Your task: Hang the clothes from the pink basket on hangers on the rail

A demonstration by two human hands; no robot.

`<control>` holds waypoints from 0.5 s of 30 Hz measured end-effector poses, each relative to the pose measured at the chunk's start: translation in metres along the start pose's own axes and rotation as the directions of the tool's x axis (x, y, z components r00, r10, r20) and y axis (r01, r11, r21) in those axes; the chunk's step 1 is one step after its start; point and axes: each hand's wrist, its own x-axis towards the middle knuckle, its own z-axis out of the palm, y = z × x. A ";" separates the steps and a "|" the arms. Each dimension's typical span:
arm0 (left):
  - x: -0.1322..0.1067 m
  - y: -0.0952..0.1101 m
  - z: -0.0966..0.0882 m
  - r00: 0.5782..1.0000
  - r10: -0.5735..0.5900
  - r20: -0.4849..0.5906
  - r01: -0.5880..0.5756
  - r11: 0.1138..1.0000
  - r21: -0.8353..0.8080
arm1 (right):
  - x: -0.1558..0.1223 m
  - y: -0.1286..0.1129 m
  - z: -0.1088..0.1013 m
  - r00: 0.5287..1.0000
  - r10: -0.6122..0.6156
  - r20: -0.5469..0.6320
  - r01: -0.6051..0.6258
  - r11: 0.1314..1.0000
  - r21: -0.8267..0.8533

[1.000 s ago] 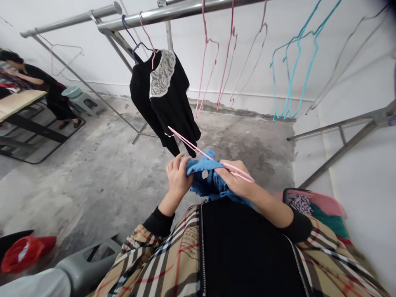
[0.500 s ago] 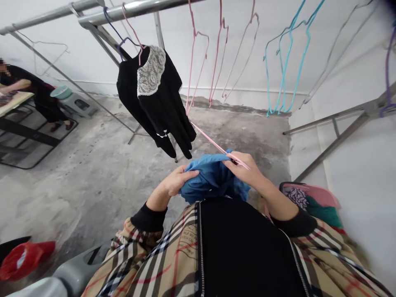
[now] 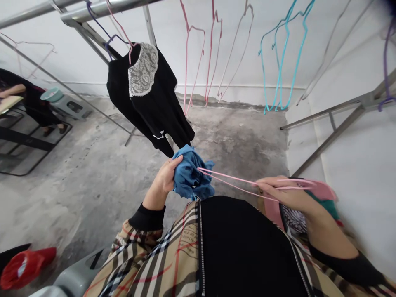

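Note:
A bunched blue garment [image 3: 190, 175] is gripped by my left hand [image 3: 165, 175], whose thumb lies over the cloth in front of my chest. My right hand [image 3: 287, 193], out to the right, is closed around a pink clothes hanger [image 3: 230, 178]. One end of that hanger reaches the blue cloth; how far it goes inside is hidden by the folds. The hanger's other end sticks out past my right hand. Ahead, a black top with a lace collar [image 3: 161, 95] hangs beside another black garment [image 3: 119, 86].
Above runs a metal rail [image 3: 102, 10] with pink hangers [image 3: 194, 62] and turquoise hangers [image 3: 281, 62]. A pink basket of clothes [image 3: 324, 190] stands low at right. Grey stools [image 3: 78, 270] and a red bag [image 3: 23, 268] are at lower left. Another person [image 3: 31, 99] stands at a table far left.
My right hand has moved right, off the blue garment, with the pink hanger now lying sideways toward the cloth. My left hand keeps the garment, now more bunched and slightly further left.

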 end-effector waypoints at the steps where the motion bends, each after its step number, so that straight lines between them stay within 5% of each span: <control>1: -0.001 0.000 0.003 1.000 -0.010 -0.024 0.011 1.000 0.020 | 0.007 -0.005 0.007 1.000 0.007 0.020 -0.007 1.000 -0.005; 5: -0.008 -0.004 0.019 1.000 0.008 -0.009 -0.007 0.989 0.151 | 0.045 -0.022 0.046 0.998 -0.052 0.019 0.049 0.992 0.115; 8: -0.016 -0.011 0.032 0.972 0.081 0.219 -0.173 0.881 0.441 | 0.073 -0.031 0.073 0.994 -0.111 -0.021 0.112 0.969 0.221; 10: -0.022 -0.013 0.039 0.888 0.124 0.443 -0.418 0.621 0.663 | 0.084 -0.036 0.083 0.992 -0.115 -0.041 0.122 0.965 0.232; 12: -0.026 -0.010 0.042 0.781 0.210 0.588 -0.622 0.189 0.760 | 0.090 -0.038 0.084 0.991 -0.119 -0.059 0.130 0.962 0.240; 15: -0.027 0.000 0.039 0.604 0.411 0.683 -0.560 -0.391 0.730 | 0.091 -0.037 0.077 0.986 -0.145 -0.080 0.161 0.953 0.257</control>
